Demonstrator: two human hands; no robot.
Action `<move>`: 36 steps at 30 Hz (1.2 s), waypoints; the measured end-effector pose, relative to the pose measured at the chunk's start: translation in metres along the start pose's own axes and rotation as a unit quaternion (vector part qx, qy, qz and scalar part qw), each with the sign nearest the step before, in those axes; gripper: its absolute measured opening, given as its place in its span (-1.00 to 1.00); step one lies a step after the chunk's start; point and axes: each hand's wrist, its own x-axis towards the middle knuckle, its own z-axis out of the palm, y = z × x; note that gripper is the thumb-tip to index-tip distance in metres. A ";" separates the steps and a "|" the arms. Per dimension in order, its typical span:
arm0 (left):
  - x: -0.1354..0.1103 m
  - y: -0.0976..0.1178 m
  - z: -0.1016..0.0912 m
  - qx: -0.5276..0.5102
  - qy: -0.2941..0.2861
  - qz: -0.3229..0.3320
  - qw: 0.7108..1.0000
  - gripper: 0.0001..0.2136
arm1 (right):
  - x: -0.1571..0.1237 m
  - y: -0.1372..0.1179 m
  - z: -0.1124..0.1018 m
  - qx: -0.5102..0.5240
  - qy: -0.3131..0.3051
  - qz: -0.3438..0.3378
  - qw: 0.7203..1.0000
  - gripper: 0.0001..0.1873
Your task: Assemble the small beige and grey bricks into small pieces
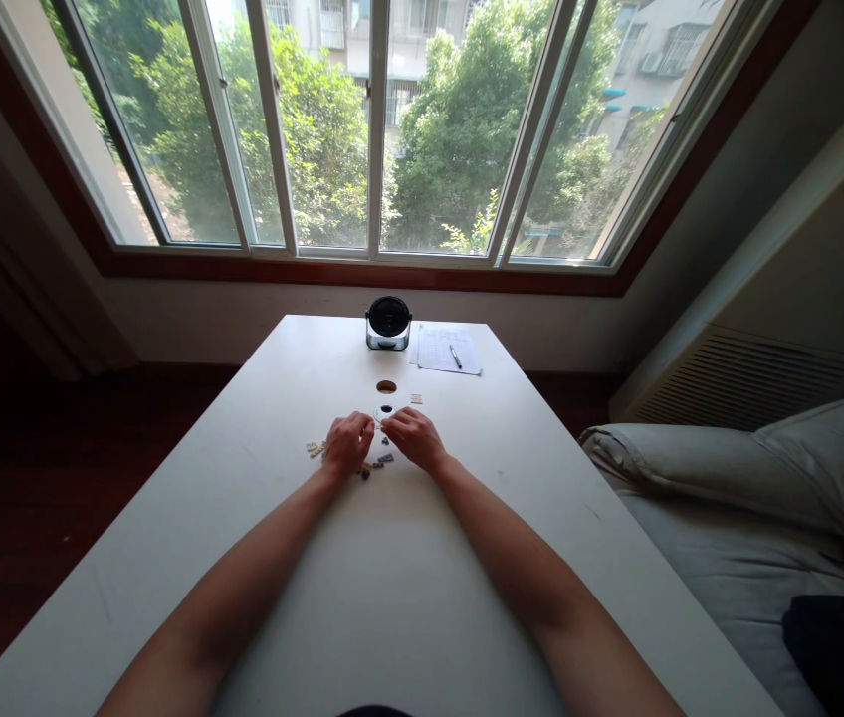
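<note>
Both my arms reach out over a white table [258,558]. My left hand [348,444] and my right hand [413,436] meet at the table's middle, fingers curled and pinched together over something too small to name. Several small tan and dark pieces [316,449] lie scattered beside and under my hands, with more of these small pieces [377,462] between my wrists. A white round part with a dark hole [384,409] lies just beyond my fingertips. A small tan piece [416,398] sits a little further right.
A round hole [386,386] is cut in the tabletop. At the far edge stand a small black fan [388,323] and a sheet of paper [437,349] with a pen [456,357]. A bed with a pillow [765,468] lies to the right, a wide window [377,129] ahead.
</note>
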 end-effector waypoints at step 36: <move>-0.001 0.001 0.000 -0.003 -0.008 0.024 1.000 -0.83 | 0.001 -0.002 -0.001 0.013 0.009 0.025 1.000 -0.80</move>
